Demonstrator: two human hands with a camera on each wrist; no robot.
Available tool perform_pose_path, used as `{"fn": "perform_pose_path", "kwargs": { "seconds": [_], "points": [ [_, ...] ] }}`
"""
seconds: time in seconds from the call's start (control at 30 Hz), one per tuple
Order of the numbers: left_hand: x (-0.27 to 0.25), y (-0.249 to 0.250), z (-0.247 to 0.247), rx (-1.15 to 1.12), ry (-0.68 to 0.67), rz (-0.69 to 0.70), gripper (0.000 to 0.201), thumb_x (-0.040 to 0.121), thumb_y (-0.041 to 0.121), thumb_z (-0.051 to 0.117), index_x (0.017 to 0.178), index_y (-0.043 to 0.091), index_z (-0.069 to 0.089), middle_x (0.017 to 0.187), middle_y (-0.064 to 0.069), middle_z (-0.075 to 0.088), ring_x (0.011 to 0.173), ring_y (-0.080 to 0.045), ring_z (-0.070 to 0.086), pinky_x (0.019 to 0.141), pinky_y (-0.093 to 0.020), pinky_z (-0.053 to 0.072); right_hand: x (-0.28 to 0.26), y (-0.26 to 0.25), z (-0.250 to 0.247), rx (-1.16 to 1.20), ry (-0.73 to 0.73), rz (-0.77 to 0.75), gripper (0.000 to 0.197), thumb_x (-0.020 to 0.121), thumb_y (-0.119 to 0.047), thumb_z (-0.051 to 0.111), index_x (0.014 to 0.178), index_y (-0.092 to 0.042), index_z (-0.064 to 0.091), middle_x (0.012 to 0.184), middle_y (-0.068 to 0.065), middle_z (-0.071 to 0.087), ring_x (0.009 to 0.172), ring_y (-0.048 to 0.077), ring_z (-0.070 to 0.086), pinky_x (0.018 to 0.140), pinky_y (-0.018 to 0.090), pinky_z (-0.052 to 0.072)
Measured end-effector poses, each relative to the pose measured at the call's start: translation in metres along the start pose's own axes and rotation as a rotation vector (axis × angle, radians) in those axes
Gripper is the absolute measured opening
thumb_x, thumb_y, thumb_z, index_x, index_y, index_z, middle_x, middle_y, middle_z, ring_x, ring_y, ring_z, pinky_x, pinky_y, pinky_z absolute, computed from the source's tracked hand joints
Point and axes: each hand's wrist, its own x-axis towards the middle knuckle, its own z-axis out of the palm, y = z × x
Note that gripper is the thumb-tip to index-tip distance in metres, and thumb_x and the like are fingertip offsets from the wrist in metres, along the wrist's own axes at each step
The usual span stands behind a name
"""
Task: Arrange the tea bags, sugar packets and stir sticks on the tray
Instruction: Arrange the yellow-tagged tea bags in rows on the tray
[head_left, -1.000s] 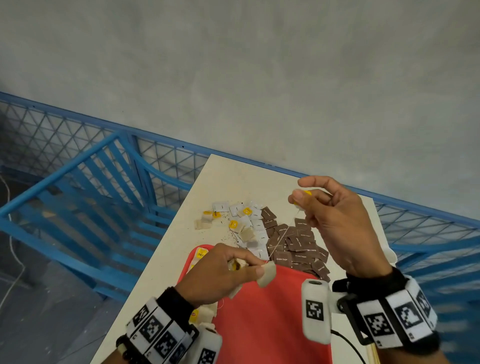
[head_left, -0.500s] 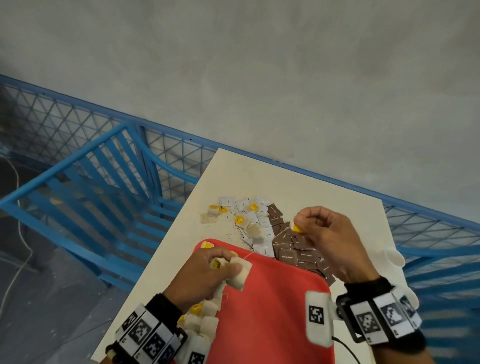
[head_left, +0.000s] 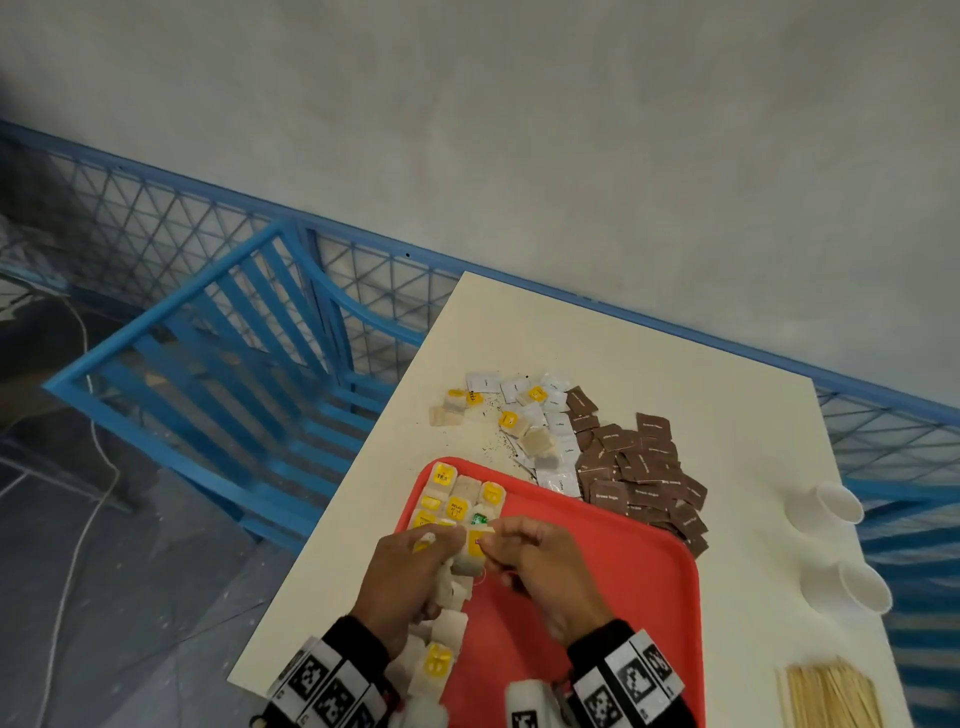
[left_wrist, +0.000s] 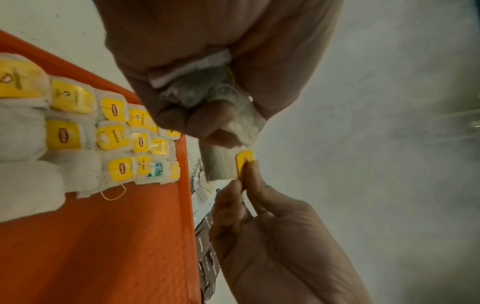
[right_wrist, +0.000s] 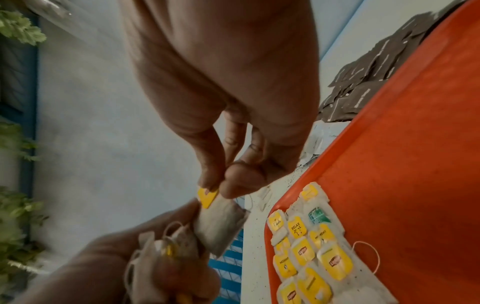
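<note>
Now both hands sit low over the red tray (head_left: 623, 566), no longer raised. Left hand (head_left: 405, 577) clutches a bunch of tea bags (left_wrist: 197, 92); right hand (head_left: 540, 566) pinches one bag's yellow tag (right_wrist: 207, 197). Beyond them, sugar packets (head_left: 634, 467) on the white table (head_left: 675, 364); grey wall (head_left: 519, 130) behind.

Matt plastic tray (head_left: 623, 571), porous paper tea bags (head_left: 460, 501), seemingly wooden sticks (head_left: 831, 699)

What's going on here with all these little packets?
A person is laying tea bags in rows on a red plastic tray. The left hand grips a bunch of paper tea bags, while the right hand pinches the yellow tag of one. Brown sugar packets, white packets and wooden stir sticks lie on the table, off the tray.
</note>
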Motion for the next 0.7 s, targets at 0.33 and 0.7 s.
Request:
{"fn": "perform_pose_path", "kwargs": {
  "seconds": [0.33, 0.7],
  "points": [
    [0.009, -0.003, -0.025, 0.052, -0.038, 0.045, 0.015, 0.089, 0.025, 0.073, 0.1, 0.014, 0.075, 0.087, -0.029, 0.071, 0.046, -0.02, 0.043, 0.037, -0.021, 0.036, 0.009, 0.007, 0.009, -0.094, -0.06, -0.076, 0.024, 0.075, -0.011, 0.084, 0.095, -0.007, 0.072, 0.069, 0.0, 0.068, 0.057, 0.003, 0.061, 0.053, 0.013, 0.044],
    [0.02, -0.005, -0.051, 0.17, 0.041, 0.072, 0.013, 0.089, 0.019, 0.072, 0.087, 0.03, 0.079, 0.088, -0.012, 0.077, 0.053, -0.024, 0.048, 0.04, -0.025, 0.041, 0.074, 0.011, 0.002, -0.206, 0.101, -0.098, 0.019, 0.086, -0.006, 0.074, 0.072, 0.002, 0.064, 0.06, 0.006, 0.056, 0.054, 0.011, 0.048, 0.05, 0.017, 0.042]
  ]
}}
